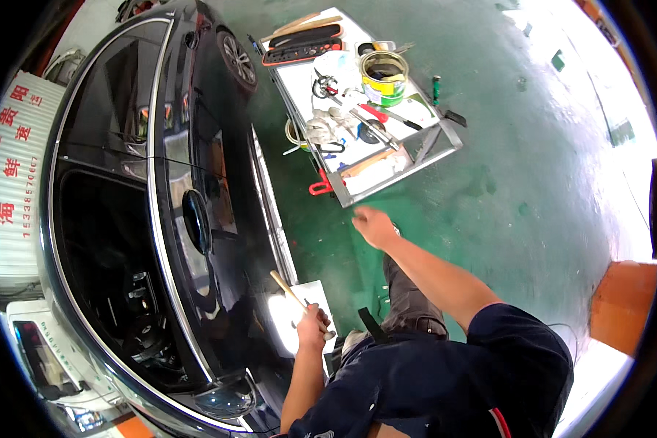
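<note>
The stick (287, 287) is in my left hand (312, 326), just right of the car (230, 274), its long axis slanting from a far-left tip down to the near right through my fist. My left fingers are clamped around it toward its near end; something grey shows beyond them, too small to make out. My right hand (376, 226) lies far and right of the stick, well apart from it and just near of the cart (387, 179). Those fingers are curled, but I cannot tell whether their tips meet or close on anything.

The stick is slim, straight and pale, like bare wood. Beside and beneath my left hand a flat white panel (281, 317) glares with light. The car's side is dark and glossy, bending reflections. The cart is a grey metal frame with a white top; on it sit a round yellow-green can (379, 92), limp pale gloves (321, 131) and a hinged case (303, 54). The floor (489, 219) is smooth, shiny green.
</note>
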`<control>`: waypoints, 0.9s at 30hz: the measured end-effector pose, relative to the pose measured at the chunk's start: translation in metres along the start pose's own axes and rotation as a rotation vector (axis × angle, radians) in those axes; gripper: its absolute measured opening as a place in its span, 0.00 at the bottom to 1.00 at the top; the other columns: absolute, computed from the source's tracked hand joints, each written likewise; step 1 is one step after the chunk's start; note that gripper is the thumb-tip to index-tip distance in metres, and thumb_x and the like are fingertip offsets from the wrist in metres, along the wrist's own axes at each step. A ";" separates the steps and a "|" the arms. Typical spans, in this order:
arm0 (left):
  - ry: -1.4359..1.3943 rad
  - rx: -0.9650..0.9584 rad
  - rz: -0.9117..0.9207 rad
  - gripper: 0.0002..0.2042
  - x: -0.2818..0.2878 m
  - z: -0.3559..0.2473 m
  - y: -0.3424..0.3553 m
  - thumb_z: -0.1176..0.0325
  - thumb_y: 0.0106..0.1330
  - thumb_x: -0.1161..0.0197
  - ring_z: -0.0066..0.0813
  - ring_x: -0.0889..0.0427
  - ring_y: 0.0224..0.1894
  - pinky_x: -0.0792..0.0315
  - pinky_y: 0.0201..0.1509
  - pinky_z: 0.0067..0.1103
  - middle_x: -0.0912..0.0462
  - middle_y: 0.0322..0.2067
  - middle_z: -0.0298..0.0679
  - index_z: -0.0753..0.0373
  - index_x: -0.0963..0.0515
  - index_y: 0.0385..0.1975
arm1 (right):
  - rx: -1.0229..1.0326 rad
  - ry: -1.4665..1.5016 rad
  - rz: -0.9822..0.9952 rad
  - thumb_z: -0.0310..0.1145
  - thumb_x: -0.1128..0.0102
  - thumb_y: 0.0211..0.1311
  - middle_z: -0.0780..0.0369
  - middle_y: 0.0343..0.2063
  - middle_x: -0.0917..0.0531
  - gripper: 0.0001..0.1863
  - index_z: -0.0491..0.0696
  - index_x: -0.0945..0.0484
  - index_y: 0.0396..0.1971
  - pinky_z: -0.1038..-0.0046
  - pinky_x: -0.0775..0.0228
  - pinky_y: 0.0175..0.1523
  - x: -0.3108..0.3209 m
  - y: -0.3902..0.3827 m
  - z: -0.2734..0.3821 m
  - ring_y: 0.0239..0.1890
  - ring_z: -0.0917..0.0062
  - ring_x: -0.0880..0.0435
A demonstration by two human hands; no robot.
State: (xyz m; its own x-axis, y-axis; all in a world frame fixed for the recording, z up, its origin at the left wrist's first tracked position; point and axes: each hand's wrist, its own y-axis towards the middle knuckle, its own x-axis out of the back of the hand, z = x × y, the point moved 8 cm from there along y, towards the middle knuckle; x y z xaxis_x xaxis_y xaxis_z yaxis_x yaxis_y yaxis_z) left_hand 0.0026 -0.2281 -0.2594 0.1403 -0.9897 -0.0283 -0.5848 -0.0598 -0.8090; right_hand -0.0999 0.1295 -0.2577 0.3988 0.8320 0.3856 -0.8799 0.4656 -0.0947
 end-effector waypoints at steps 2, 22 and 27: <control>0.068 0.015 -0.014 0.06 -0.048 -0.023 -0.007 0.68 0.68 0.37 0.27 0.25 0.25 0.28 0.28 0.25 0.27 0.24 0.34 0.60 0.27 0.35 | 0.092 -0.123 -0.053 0.34 0.39 0.60 0.48 0.31 0.17 0.10 0.44 0.22 0.36 0.52 0.26 0.43 0.000 0.098 -0.027 0.37 0.48 0.17; 0.457 -0.275 0.213 0.06 -0.298 -0.193 0.151 0.67 0.72 0.39 0.22 0.24 0.25 0.30 0.26 0.20 0.22 0.27 0.34 0.62 0.26 0.39 | -0.514 1.395 0.199 0.34 0.37 0.73 0.63 0.35 0.19 0.12 0.43 0.20 0.48 0.75 0.28 0.37 0.092 0.112 -0.020 0.30 0.78 0.23; 0.870 -0.559 0.143 0.12 -0.358 -0.219 0.262 0.68 0.67 0.37 0.42 0.17 0.34 0.24 0.39 0.33 0.18 0.34 0.48 0.69 0.27 0.44 | -0.830 0.525 -0.080 0.41 0.37 0.67 0.60 0.31 0.16 0.16 0.41 0.19 0.39 0.70 0.27 0.37 0.128 -0.121 -0.214 0.32 0.75 0.18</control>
State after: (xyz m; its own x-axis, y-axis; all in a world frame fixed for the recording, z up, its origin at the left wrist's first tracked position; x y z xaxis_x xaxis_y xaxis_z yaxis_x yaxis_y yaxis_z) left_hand -0.3762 0.0821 -0.3329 -0.4538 -0.7309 0.5097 -0.8681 0.2335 -0.4380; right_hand 0.1129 0.2436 -0.3934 0.6902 0.7234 -0.0184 -0.4644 0.4232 -0.7780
